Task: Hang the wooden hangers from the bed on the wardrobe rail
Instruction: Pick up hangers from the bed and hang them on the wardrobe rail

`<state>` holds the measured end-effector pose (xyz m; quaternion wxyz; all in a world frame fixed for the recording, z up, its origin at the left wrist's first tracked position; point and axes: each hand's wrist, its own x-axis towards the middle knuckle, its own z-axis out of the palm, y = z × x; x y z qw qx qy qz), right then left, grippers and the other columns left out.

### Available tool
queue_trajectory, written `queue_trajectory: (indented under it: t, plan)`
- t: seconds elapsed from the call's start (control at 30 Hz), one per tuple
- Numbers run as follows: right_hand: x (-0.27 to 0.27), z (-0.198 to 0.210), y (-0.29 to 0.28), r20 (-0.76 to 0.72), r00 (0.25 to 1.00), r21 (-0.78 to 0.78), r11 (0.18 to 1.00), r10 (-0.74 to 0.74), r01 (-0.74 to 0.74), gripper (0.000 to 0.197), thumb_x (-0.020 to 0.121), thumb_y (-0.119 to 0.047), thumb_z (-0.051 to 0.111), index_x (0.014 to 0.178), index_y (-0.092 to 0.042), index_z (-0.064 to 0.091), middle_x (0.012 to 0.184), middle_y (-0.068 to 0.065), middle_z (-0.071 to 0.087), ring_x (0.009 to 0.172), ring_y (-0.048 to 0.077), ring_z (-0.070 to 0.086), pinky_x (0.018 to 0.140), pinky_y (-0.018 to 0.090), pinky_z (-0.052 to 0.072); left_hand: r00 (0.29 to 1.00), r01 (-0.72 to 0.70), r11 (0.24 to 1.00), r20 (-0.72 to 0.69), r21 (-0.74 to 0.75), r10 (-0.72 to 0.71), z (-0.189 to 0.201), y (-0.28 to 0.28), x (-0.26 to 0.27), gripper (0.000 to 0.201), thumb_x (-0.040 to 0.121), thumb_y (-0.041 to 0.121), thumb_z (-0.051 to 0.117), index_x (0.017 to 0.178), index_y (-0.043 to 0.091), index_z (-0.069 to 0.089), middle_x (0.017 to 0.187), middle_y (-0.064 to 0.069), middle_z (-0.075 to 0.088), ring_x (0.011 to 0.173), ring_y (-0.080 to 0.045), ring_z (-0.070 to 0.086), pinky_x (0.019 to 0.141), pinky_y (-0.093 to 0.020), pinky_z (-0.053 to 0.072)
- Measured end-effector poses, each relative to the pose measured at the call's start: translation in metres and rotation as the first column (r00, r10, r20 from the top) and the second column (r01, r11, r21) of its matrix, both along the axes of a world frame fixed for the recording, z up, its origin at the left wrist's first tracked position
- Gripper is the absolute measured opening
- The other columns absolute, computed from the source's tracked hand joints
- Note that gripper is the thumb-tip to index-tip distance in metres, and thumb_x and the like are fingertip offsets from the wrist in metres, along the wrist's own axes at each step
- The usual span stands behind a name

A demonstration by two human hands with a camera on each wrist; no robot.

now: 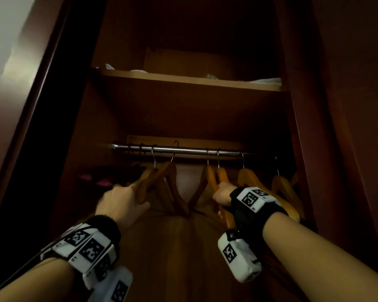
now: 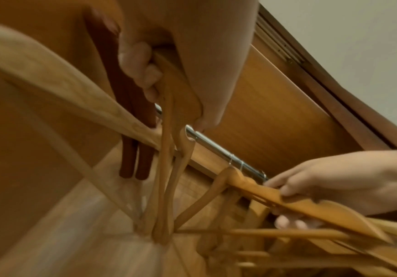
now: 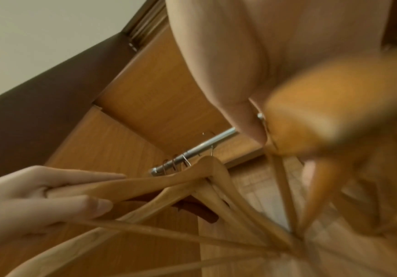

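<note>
A chrome wardrobe rail (image 1: 183,150) carries several wooden hangers by their wire hooks. My left hand (image 1: 122,199) grips the near arm of the left pair of hangers (image 1: 162,175); in the left wrist view its fingers (image 2: 143,63) curl round that wood (image 2: 176,90). My right hand (image 1: 223,194) grips the near arm of the middle pair (image 1: 212,177), seen in the right wrist view as a blurred wooden arm (image 3: 323,112) under the hand (image 3: 228,75). Two more hangers (image 1: 249,177) hang free further right. An open gap on the rail lies between my hands.
Dark red hangers (image 2: 131,131) hang at the rail's far left end. A wooden shelf (image 1: 183,80) with pale items sits above the rail. Dark wardrobe side panels (image 1: 303,149) close in on both sides, with the back panel (image 1: 188,184) behind.
</note>
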<state>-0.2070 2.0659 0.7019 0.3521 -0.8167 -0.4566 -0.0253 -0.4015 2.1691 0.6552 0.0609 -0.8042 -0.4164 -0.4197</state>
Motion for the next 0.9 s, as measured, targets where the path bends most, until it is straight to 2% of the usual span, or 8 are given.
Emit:
queue_trajectory:
  t: [0.1, 0.23, 0.33, 0.4, 0.53, 0.63, 0.7, 0.9]
  plan:
    - [-0.008, 0.006, -0.006, 0.1, 0.994, -0.125, 0.99, -0.051, 0.064, 0.032, 0.098, -0.008, 0.04, 0.13, -0.005, 0.044, 0.071, 0.004, 0.043, 0.094, 0.023, 0.06, 0.065, 0.022, 0.049, 1.0, -0.022, 1.0, -0.015, 0.017, 0.023, 0.005, 0.0, -0.005, 0.057, 0.089, 0.046, 0.052, 0.141, 0.03, 0.034, 0.11, -0.006, 0.053, 0.101, -0.024, 0.058, 0.081, -0.029, 0.048]
    - [-0.01, 0.01, -0.012, 0.061, 0.996, -0.127, 0.989, -0.063, 0.071, 0.039, 0.1, -0.007, 0.038, 0.138, -0.002, 0.038, 0.088, 0.008, 0.054, 0.092, 0.023, 0.06, 0.052, 0.026, 0.044, 1.0, 0.006, 1.0, 0.0, 0.005, -0.006, 0.021, 0.002, 0.0, 0.043, 0.087, 0.043, 0.056, 0.127, 0.028, 0.049, 0.102, -0.001, 0.061, 0.093, -0.019, 0.061, 0.08, -0.03, 0.053]
    - [-0.008, 0.011, -0.014, 0.055, 0.996, -0.106, 0.991, -0.074, 0.08, 0.043, 0.099, -0.008, 0.038, 0.142, -0.003, 0.033, 0.126, 0.014, 0.053, 0.108, 0.027, 0.059, 0.069, 0.027, 0.05, 1.0, -0.008, 1.0, -0.028, 0.011, 0.008, 0.035, 0.003, 0.012, 0.038, 0.086, 0.043, 0.057, 0.12, 0.027, 0.056, 0.102, 0.001, 0.063, 0.096, -0.019, 0.062, 0.083, -0.032, 0.054]
    - [-0.003, 0.011, -0.014, 0.064, 0.996, -0.118, 0.99, -0.064, 0.071, 0.042, 0.099, -0.009, 0.039, 0.14, -0.003, 0.034, 0.124, 0.013, 0.052, 0.118, 0.027, 0.055, 0.075, 0.027, 0.05, 0.998, -0.02, 1.0, -0.059, 0.017, 0.021, 0.04, 0.004, 0.022, 0.036, 0.085, 0.044, 0.057, 0.117, 0.027, 0.058, 0.104, 0.0, 0.064, 0.097, -0.02, 0.062, 0.082, -0.031, 0.054]
    - [0.005, 0.008, -0.017, 0.017, 0.999, -0.075, 0.997, -0.03, 0.031, 0.041, 0.098, -0.011, 0.041, 0.139, -0.006, 0.036, 0.111, 0.01, 0.05, 0.098, 0.02, 0.052, 0.067, 0.025, 0.047, 0.994, -0.037, 0.999, -0.104, -0.03, 0.033, 0.036, 0.007, 0.039, 0.031, 0.085, 0.045, 0.057, 0.107, 0.024, 0.061, 0.101, 0.0, 0.063, 0.093, -0.019, 0.062, 0.075, -0.028, 0.051]
    - [0.007, 0.006, -0.021, 0.016, 0.999, -0.062, 0.997, -0.035, 0.036, 0.042, 0.098, -0.012, 0.043, 0.138, -0.005, 0.036, 0.113, 0.01, 0.051, 0.104, 0.022, 0.056, 0.092, 0.032, 0.049, 0.994, -0.02, 0.998, -0.113, -0.067, 0.013, 0.027, 0.006, 0.044, 0.029, 0.082, 0.048, 0.058, 0.095, 0.022, 0.063, 0.092, 0.001, 0.063, 0.083, -0.017, 0.061, 0.068, -0.026, 0.051]
    - [0.002, 0.004, -0.025, 0.048, 0.998, -0.072, 0.997, -0.034, 0.038, 0.041, 0.097, -0.011, 0.044, 0.137, -0.002, 0.039, 0.125, 0.013, 0.053, 0.114, 0.026, 0.056, 0.101, 0.034, 0.046, 0.993, -0.008, 0.997, -0.116, -0.079, -0.001, 0.021, 0.003, 0.043, 0.031, 0.08, 0.051, 0.059, 0.087, 0.02, 0.061, 0.089, 0.001, 0.063, 0.08, -0.017, 0.062, 0.068, -0.027, 0.053]
    - [-0.032, -0.007, -0.04, 0.249, 0.965, -0.114, 0.987, -0.085, 0.116, 0.043, 0.097, -0.016, 0.047, 0.137, -0.004, 0.041, 0.143, 0.016, 0.041, 0.126, 0.029, 0.048, 0.101, 0.032, 0.043, 0.984, -0.011, 0.998, -0.18, -0.059, 0.001, 0.004, -0.032, 0.013, 0.034, 0.08, 0.052, 0.059, 0.093, 0.021, 0.064, 0.091, 0.0, 0.064, 0.081, -0.017, 0.062, 0.071, -0.029, 0.054]
